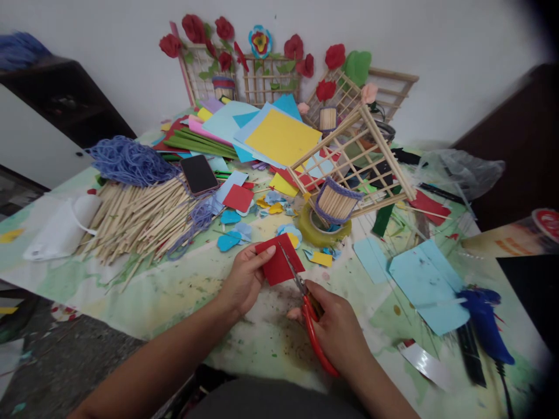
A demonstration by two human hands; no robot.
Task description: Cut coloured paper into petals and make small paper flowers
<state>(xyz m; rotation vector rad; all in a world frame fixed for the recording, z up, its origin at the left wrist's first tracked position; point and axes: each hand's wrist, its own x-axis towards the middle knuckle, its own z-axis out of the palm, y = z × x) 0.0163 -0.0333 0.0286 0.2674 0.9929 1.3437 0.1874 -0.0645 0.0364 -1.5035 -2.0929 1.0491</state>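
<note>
My left hand (247,276) pinches the left edge of a small red paper square (275,270), thumb on top. In my right hand (338,323) is a pair of red-handled scissors (312,331), with fingers wrapped round the handles. The scissor blades lie across the right part of the red paper, pointing up and away from me; whether they are cutting into it I cannot tell. Just beyond the paper lie blue and yellow paper flower pieces (290,234) and a roll of tape (323,227). Another red paper square (238,198) rests farther back.
Bamboo sticks (140,215), blue yarn (131,160) and a phone (198,173) lie at left. A stick trellis (349,157) leans behind the tape. Light blue paper (430,285) and a blue glue gun (487,323) are at right. Coloured sheets (283,137) pile up behind.
</note>
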